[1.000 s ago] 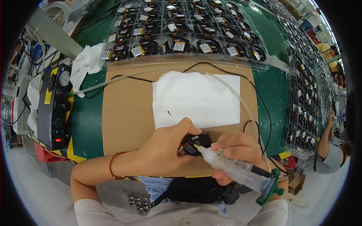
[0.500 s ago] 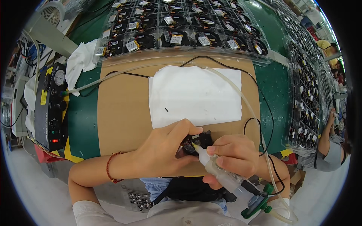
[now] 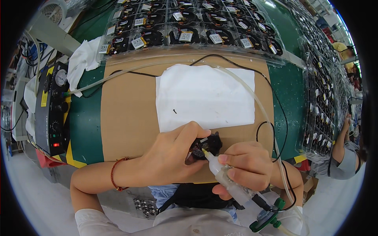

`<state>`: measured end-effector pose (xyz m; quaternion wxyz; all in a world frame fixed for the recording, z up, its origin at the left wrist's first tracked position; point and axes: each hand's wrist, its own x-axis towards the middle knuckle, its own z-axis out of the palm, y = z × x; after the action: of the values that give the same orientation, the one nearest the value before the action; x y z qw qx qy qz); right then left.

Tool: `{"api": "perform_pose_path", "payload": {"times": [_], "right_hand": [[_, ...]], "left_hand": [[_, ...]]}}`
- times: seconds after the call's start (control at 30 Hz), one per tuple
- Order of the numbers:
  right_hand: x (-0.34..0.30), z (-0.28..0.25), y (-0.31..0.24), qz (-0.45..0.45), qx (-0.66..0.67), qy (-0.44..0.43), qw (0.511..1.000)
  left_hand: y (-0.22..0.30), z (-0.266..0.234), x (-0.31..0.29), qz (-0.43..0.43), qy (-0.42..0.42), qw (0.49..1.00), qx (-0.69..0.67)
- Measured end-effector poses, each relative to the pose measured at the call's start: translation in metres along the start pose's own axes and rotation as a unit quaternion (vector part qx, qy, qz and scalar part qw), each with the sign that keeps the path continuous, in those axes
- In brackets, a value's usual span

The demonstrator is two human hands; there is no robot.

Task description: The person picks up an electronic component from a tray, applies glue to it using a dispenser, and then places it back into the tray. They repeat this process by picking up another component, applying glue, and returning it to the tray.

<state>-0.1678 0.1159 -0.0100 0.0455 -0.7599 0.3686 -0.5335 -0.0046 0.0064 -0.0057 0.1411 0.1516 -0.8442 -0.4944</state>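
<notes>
My left hand (image 3: 173, 157) pinches a small black part (image 3: 206, 145) just above the near edge of a brown cardboard sheet (image 3: 126, 118). My right hand (image 3: 246, 165) grips a clear glue syringe (image 3: 228, 181), its tip touching the black part. A green fitting (image 3: 267, 220) caps the syringe's rear, and a clear hose (image 3: 260, 106) and a black cable (image 3: 271, 133) run from it across the cardboard. A white cloth (image 3: 204, 96) lies flat just beyond my hands.
Clear trays of several small black parts (image 3: 185, 31) line the far edge and the right side (image 3: 319, 106). A black control box with a gauge (image 3: 53, 110) stands at left, near crumpled white rags (image 3: 82, 59). Another person's arm (image 3: 342, 153) is at far right.
The view has shifted slightly, so hands and cardboard sit a little higher in the picture. Both hands keep the same grip, syringe tip still on the black part.
</notes>
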Motion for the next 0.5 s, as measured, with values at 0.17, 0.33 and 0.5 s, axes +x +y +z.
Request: {"api": "perform_pose_path", "payload": {"times": [0.17,0.33,0.5], "right_hand": [[-0.0003,0.0003,0.0005,0.002,0.006,-0.004,1.000],[-0.0021,0.0032,-0.0002,0.005,0.011,0.009,1.000],[-0.0038,0.0055,-0.0001,0.003,0.018,0.027,0.999]], "left_hand": [[-0.0022,0.0005,-0.0003,-0.002,-0.003,1.000,-0.007],[0.0019,-0.0022,0.0005,-0.012,-0.015,1.000,-0.017],[0.0021,-0.0027,0.0011,-0.004,-0.025,0.999,-0.021]]}}
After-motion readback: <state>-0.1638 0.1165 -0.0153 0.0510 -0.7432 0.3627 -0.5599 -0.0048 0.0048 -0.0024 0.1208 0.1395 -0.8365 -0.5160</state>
